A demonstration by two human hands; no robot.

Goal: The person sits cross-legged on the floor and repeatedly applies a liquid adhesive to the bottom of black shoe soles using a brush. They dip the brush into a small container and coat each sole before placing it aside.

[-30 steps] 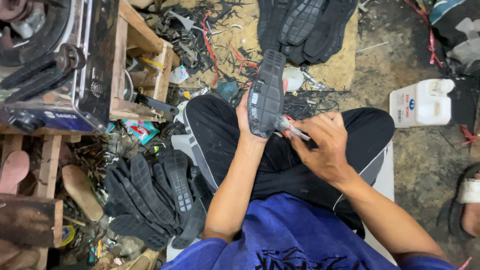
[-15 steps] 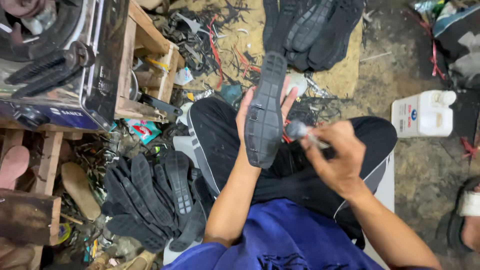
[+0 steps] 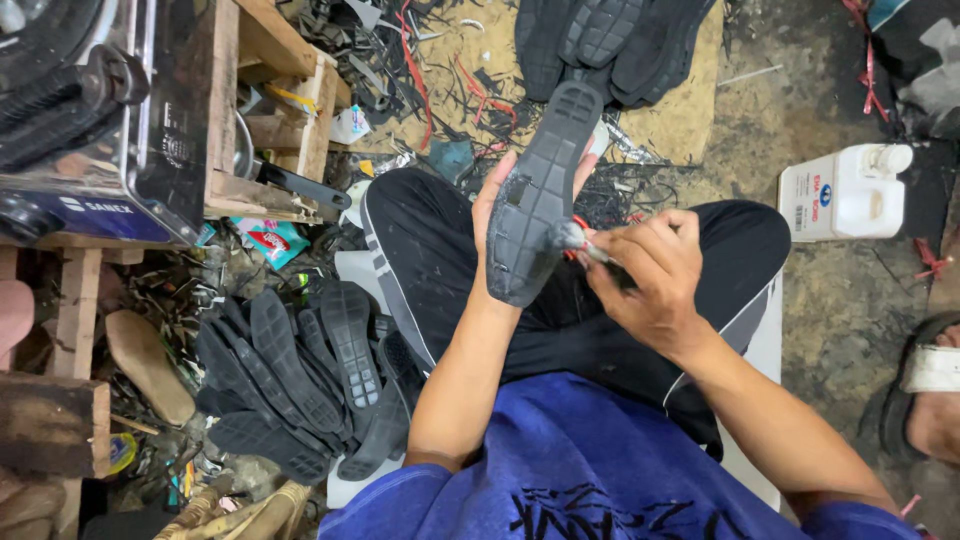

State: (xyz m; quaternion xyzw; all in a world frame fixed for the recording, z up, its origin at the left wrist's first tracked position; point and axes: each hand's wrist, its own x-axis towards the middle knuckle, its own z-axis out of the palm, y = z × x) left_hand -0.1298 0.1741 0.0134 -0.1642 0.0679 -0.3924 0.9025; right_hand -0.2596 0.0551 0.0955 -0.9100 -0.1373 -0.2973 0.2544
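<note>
The black moulded rubber shoe sole (image 3: pixel 540 195) is taken as the reference. It is held tread side up, above the person's crossed legs in black trousers (image 3: pixel 430 250). The left hand (image 3: pixel 495 215) lies beneath it, palm cradling the underside, fingertips showing past its far edge. The right hand (image 3: pixel 650 275) sits just right of the sole's heel end, fingers pinched around a small tool with a red handle (image 3: pixel 578 237); the tool's grey tip touches the sole's right edge near the heel. Whether it is a brush or a blade cannot be told.

Judged step: working the sole's edge, by trimming or coating, at the heel portion.

The next stroke appears to call for a firm left-hand hold and a tool tip kept on the rim.

A heap of like black soles (image 3: pixel 290 380) lies on the floor left of and below the held sole; a second heap (image 3: pixel 610 40) lies beyond its toe. A white plastic jerrycan (image 3: pixel 845 190) stands well to its right.
</note>
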